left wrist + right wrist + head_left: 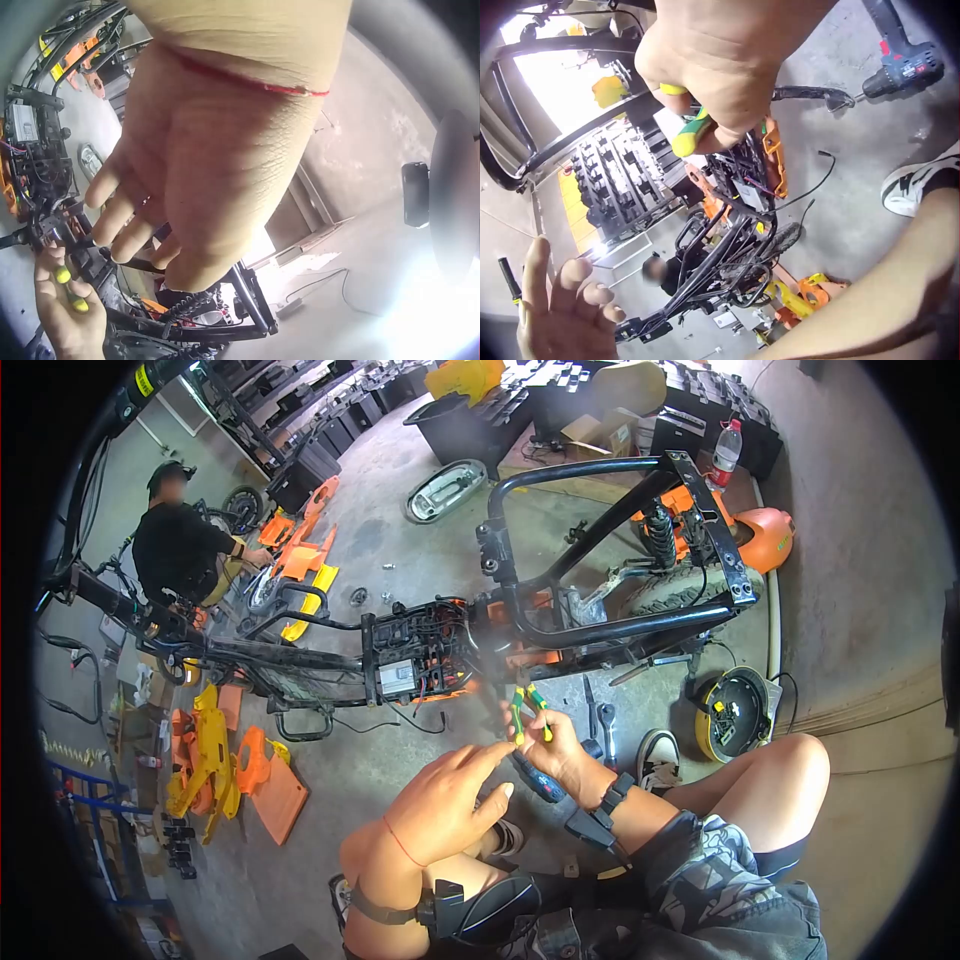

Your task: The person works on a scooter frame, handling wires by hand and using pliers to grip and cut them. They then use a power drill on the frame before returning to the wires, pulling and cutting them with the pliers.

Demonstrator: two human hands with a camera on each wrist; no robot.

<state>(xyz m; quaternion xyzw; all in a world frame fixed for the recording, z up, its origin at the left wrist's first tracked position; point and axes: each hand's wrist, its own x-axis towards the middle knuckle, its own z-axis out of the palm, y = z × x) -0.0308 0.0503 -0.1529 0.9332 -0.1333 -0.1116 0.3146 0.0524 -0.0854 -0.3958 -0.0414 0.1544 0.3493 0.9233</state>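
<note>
In the head view the right hand [560, 748] holds green-and-yellow pliers [519, 712] by the handles, jaws toward the black vehicle frame [600, 632]. Its fingers curl round the yellow-tipped handles [694, 133] in the right wrist view. The left hand [445, 800] is raised beside the handle ends, its fingers extended and slightly bent, holding nothing. In the left wrist view the left palm [202, 172] fills the middle, with the right hand [69, 315] at lower left. Whether the left fingertips touch the handles, I cannot tell.
A drill [540, 778] and a ratchet [607, 732] lie on the floor by the right forearm. A yellow-rimmed container [708, 732] stands at the right. Orange and yellow panels [205, 760] lie at the left. Another person [180, 550] sits at the upper left.
</note>
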